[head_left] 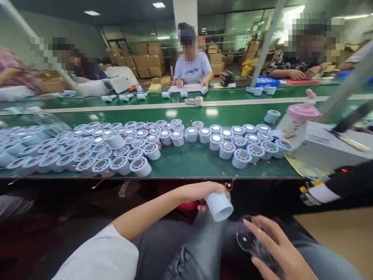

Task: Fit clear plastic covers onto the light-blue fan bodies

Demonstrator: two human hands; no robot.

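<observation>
My left hand (201, 193) is closed round a pale blue cylindrical housing (219, 206), held over my lap below the table edge, with red and yellow wires at its top. My right hand (276, 249) grips a clear round plastic cover (250, 239) just to the right of and below the housing. The two parts are apart. Many more pale blue housings (140, 146) with shiny centres stand in rows on the green table (198, 159) in front of me.
A pink-lidded bottle (297, 120) and a white box (326, 149) sit at the table's right. Across the table, several people sit working among more housings (258, 90), and cardboard cartons (145, 58) are stacked behind them. A slanted pole (264, 46) rises at the right.
</observation>
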